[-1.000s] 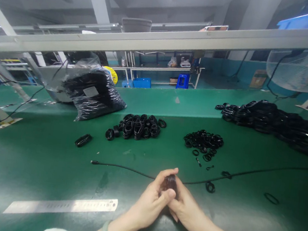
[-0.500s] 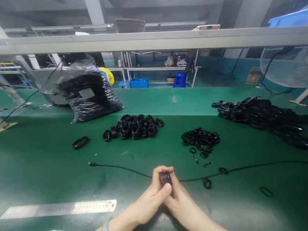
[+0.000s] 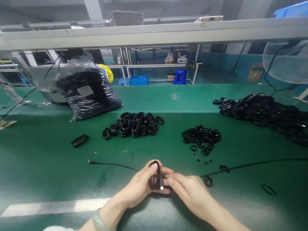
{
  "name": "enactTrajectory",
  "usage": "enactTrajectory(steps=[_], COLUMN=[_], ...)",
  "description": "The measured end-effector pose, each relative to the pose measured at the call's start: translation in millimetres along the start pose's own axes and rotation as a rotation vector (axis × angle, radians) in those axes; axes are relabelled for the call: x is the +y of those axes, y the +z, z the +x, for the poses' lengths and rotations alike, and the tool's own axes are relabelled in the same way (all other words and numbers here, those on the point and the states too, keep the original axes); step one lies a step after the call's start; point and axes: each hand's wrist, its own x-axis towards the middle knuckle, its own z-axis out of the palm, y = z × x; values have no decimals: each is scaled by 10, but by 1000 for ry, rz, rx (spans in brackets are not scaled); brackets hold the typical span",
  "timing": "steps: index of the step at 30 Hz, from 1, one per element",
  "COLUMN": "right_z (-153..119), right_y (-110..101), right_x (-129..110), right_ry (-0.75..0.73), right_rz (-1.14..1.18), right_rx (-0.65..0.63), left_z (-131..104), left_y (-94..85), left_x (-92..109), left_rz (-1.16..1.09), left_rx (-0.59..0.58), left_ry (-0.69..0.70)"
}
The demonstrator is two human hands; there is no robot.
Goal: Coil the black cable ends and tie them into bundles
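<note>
One coil [image 3: 151, 184]: sitting wound in the left hand's [image 3: 138, 186] closed grip, connector [image 3: 161, 184] showing
Right hand [image 3: 192, 191]: reaching in from 3 o'clock (grip unclear)
Coiled bundles [image 3: 124, 131]: resting finished-looking, 11 o'clock
Long cable [image 3: 249, 163]: lying uncoiled, 2 o'clock

The left hand [image 3: 142, 183] curls inward, fingers pointing toward two o'clock, its forearm reaching in from seven o'clock. The right hand [image 3: 189, 191] points toward ten o'clock, fingertips pinched beside the left's fingers, forearm entering from four o'clock.
</note>
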Motion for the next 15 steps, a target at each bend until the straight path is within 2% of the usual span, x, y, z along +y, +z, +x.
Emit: enactTrajectory(steps=[2, 6, 10, 15], right_z=[9, 13, 22, 51], right_y=[-3, 20, 29, 54], right_x=[64, 132, 167, 194], right_ry=[-134, -369, -455, -461], right_rz=[-34, -186, -270, -168], right_rx=[110, 66, 22, 43], left_z=[1, 25, 58, 72], left_y=[-68, -148, -150, -143], left_x=[54, 20, -83, -133], left_rz=[2, 8, 29, 27], left_rx=[-63, -210, -293, -330], left_ry=[-68, -157, -194, -194])
